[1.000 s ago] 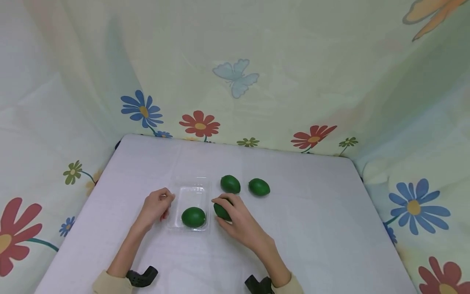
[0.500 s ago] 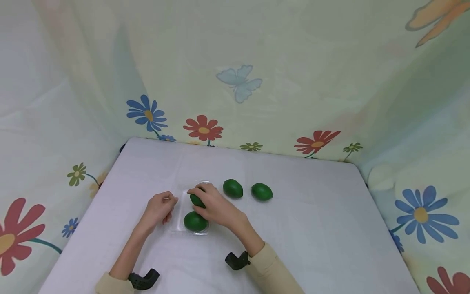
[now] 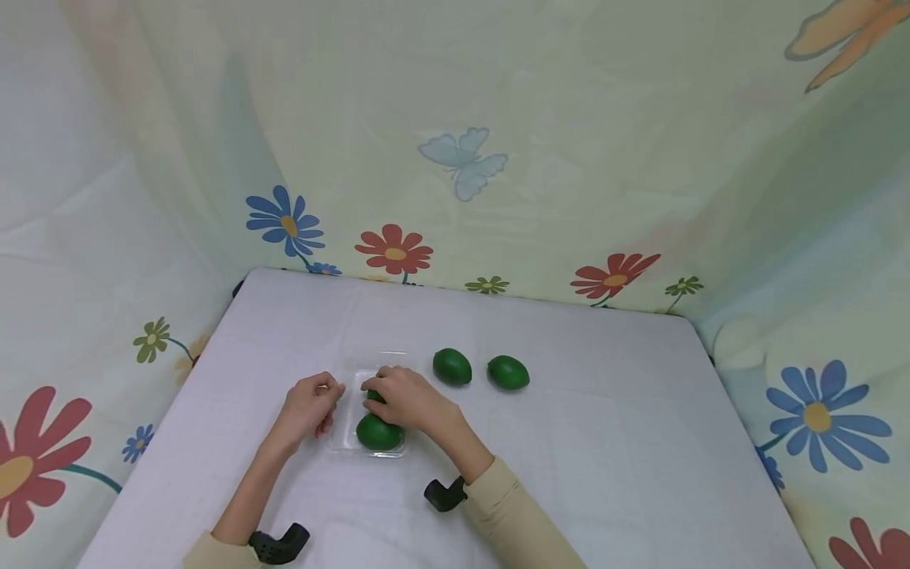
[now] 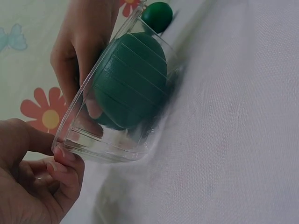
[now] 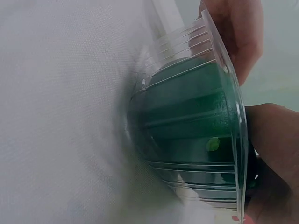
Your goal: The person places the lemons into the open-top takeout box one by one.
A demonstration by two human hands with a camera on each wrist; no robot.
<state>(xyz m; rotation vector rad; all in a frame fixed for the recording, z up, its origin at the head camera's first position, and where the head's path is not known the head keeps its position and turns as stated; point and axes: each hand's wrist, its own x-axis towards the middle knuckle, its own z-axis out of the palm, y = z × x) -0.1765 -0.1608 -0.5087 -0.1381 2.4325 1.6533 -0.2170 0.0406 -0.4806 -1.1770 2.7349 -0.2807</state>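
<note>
Locate the held lime [image 3: 376, 397] within the far half of the clear box [image 3: 343, 444], behind the near lime [image 3: 380, 432]. Note the right hand [image 3: 408, 399]: bent around the held lime, spread only to its width. Note the left hand [image 3: 309, 407]: pinched on the box's rim. See also the middle lime [image 3: 452, 367] and far-right lime [image 3: 508, 373] on the table [image 3: 604, 458].

Expect firm, smooth fruit, probably light and prone to rolling; grasp across the middle, from above. Treat the box as thin, light, easily flexed; steady by the rim.

Largely hidden by the right hand: the held lime. Cannot tell about contact with the box floor. Blurred through plastic in the right wrist view: fruit outlines.
</note>
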